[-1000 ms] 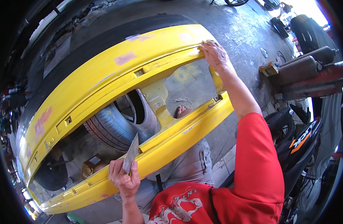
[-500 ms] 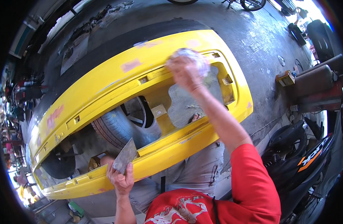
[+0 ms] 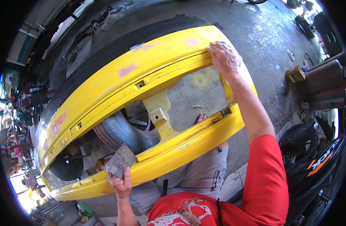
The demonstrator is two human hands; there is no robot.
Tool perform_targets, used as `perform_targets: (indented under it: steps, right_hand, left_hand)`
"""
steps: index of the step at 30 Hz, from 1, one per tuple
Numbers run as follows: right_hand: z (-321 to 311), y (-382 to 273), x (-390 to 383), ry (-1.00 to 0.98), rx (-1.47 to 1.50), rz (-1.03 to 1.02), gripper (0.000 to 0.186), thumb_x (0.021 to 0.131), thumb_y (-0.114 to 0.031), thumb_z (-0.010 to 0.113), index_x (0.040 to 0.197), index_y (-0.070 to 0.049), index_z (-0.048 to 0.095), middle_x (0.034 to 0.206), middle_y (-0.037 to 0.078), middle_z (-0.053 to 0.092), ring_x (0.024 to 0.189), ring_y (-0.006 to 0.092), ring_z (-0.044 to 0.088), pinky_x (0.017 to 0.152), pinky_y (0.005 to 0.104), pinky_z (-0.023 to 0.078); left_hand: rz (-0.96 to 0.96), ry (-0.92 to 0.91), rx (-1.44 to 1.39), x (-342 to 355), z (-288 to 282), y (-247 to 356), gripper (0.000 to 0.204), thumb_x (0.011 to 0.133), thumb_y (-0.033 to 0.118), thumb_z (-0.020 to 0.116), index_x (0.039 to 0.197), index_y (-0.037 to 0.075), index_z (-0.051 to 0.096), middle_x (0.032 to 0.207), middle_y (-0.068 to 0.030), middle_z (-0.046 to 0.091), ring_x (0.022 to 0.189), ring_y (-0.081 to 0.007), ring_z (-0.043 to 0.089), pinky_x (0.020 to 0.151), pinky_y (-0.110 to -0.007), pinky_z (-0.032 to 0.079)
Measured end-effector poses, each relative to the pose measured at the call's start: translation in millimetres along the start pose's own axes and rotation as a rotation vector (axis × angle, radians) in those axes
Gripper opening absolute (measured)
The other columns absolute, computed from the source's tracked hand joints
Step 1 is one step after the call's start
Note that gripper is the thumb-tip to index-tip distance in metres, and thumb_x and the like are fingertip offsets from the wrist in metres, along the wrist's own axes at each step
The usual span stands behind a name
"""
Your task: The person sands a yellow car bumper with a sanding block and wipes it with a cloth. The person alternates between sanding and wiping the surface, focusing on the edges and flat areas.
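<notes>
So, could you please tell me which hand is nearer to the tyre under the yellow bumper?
Left. The left hand holds a scraper just below the tyre; the right hand rests far off on the bumper's upper edge.

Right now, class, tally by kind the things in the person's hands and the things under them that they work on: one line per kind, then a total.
Yellow car bumper: 1
Grey flat scraper plate, held in the left hand: 1
Tyres under the bumper: 2, one and one
Pale cloth or pad, mostly hidden under the right hand: 1
Total: 5
</notes>
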State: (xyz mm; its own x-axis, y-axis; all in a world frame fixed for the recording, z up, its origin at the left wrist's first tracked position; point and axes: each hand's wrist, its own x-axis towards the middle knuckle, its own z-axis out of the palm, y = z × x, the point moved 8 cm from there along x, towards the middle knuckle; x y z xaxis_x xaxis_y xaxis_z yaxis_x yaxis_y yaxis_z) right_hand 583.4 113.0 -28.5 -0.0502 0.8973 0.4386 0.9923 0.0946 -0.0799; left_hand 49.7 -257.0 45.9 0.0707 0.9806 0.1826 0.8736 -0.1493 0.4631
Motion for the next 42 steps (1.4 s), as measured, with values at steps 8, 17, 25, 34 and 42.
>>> perform_targets:
  steps: [8,17,25,34,42]
  right_hand:
    - [-14,39,-21,-0.257,-0.141,0.108,0.036,0.114,-0.031,0.052,0.130,-0.021,0.082,0.140,0.014,0.074,0.135,0.0348,0.068,0.111,0.0543,0.057]
    - [-28,79,-95,-0.105,-0.083,0.200,0.036,0.117,-0.034,0.054,0.127,-0.012,0.081,0.125,0.014,0.075,0.122,0.0378,0.070,0.106,0.0547,0.054]
    - [35,-8,17,-0.205,0.043,0.383,0.053,0.120,-0.043,0.039,0.140,-0.010,0.076,0.143,0.018,0.073,0.135,0.0378,0.067,0.118,0.0487,0.051]
    - [-56,-394,-11,0.095,0.394,-0.430,0.022,0.104,-0.011,0.066,0.109,-0.019,0.085,0.124,0.006,0.079,0.123,0.0298,0.073,0.115,0.0543,0.052]
    - [-67,-526,-30,-0.100,0.681,-0.715,0.025,0.107,-0.019,0.062,0.119,-0.020,0.084,0.130,0.013,0.073,0.132,0.0344,0.068,0.120,0.0571,0.047]
  left_hand:
    - [0.100,0.037,0.020,8,-6,17,0.020,0.098,0.017,0.080,0.107,-0.001,0.083,0.116,-0.0200,0.082,0.103,-0.0458,0.076,0.095,-0.054,0.058]
    - [0.066,0.078,-0.076,30,-17,32,0.019,0.098,0.023,0.081,0.094,0.004,0.081,0.096,-0.0078,0.076,0.086,-0.0313,0.071,0.077,-0.046,0.056]
    - [0.042,0.068,-0.126,30,-24,28,0.018,0.099,0.025,0.082,0.096,0.007,0.083,0.096,-0.0042,0.077,0.087,-0.0276,0.071,0.078,-0.043,0.056]
    - [0.047,0.032,-0.148,30,-27,28,0.017,0.097,0.023,0.083,0.095,0.007,0.084,0.098,-0.0043,0.078,0.088,-0.0271,0.071,0.079,-0.042,0.056]
    - [0.023,0.147,-0.318,14,-45,13,0.013,0.093,0.013,0.086,0.099,0.002,0.083,0.100,-0.0110,0.078,0.088,-0.0319,0.073,0.080,-0.044,0.059]
